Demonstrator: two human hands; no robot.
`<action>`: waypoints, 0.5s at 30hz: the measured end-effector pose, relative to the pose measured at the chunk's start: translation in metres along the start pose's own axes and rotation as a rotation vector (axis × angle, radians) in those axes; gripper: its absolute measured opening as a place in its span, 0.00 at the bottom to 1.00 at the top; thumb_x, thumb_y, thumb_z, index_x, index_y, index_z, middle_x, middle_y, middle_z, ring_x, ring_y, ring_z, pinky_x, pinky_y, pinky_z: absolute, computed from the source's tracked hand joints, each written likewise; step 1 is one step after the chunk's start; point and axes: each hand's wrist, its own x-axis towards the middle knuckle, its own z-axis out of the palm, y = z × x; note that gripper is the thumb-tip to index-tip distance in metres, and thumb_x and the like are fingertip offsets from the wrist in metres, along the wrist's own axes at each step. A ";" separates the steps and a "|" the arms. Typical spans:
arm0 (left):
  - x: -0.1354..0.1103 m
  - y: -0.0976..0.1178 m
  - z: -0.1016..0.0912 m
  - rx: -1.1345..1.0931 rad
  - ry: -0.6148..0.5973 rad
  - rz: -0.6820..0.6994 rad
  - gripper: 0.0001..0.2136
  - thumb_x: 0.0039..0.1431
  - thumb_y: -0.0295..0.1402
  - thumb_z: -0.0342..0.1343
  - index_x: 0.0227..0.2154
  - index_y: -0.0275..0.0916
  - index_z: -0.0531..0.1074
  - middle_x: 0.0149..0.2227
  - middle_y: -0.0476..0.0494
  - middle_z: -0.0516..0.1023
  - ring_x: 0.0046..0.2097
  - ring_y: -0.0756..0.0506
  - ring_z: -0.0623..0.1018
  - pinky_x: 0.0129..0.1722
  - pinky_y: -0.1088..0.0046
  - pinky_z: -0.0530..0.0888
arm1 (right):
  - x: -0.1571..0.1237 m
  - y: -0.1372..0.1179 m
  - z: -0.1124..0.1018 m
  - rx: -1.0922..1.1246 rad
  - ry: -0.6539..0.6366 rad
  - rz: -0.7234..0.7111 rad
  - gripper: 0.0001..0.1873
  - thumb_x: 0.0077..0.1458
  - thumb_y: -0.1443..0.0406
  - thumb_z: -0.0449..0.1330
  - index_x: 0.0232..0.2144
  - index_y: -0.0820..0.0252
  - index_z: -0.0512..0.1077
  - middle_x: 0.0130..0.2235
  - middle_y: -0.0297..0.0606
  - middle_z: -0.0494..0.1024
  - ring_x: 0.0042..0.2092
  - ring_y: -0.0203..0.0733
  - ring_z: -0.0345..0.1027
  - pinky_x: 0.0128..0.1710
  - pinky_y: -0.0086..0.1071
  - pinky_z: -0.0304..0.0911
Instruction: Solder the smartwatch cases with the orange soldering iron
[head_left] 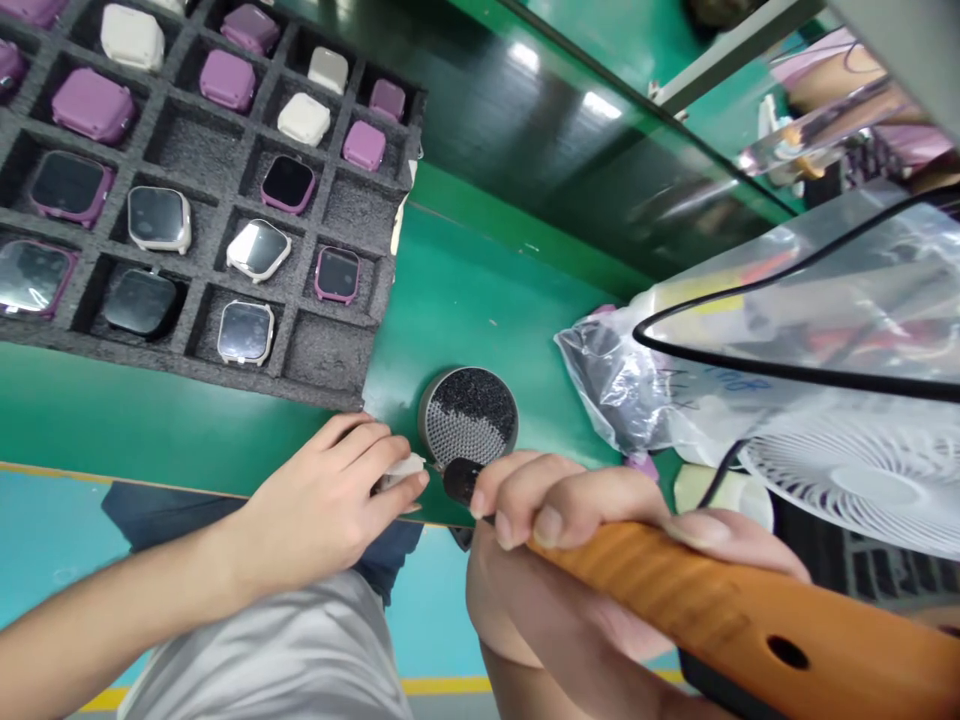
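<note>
My left hand point(330, 500) is closed around a small white watch case point(401, 470) at the near edge of the green bench point(465, 290). My right hand point(570, 510) grips an orange-handled electric screwdriver point(720, 610), whose dark tip end point(459, 480) meets the white case. Just behind the tip stands a round metal tin point(469, 415) filled with tiny dark screws. A black foam tray point(187, 190) at the upper left holds several purple and white watch cases and screen-up watches in its cells.
A clear plastic bag point(750, 340) with a black cable point(787, 375) over it lies at the right. A small white fan point(855, 470) sits below it. A metal rail point(735, 50) crosses the top right. My lap and the blue floor show below the bench edge.
</note>
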 end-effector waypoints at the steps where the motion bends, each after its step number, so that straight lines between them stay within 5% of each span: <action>1: 0.000 0.000 0.000 -0.004 0.003 0.001 0.11 0.74 0.31 0.59 0.55 0.38 0.78 0.52 0.37 0.79 0.55 0.37 0.76 0.61 0.50 0.73 | 0.001 0.003 0.002 0.001 0.000 -0.022 0.23 0.71 0.46 0.54 0.56 0.54 0.70 0.36 0.33 0.76 0.31 0.40 0.71 0.27 0.44 0.72; 15: 0.000 -0.001 0.000 -0.008 0.005 -0.006 0.11 0.76 0.31 0.57 0.55 0.37 0.78 0.51 0.37 0.78 0.55 0.37 0.75 0.61 0.51 0.72 | -0.006 -0.004 0.007 -0.062 0.068 0.139 0.22 0.68 0.43 0.59 0.54 0.48 0.71 0.36 0.33 0.76 0.31 0.44 0.72 0.30 0.49 0.74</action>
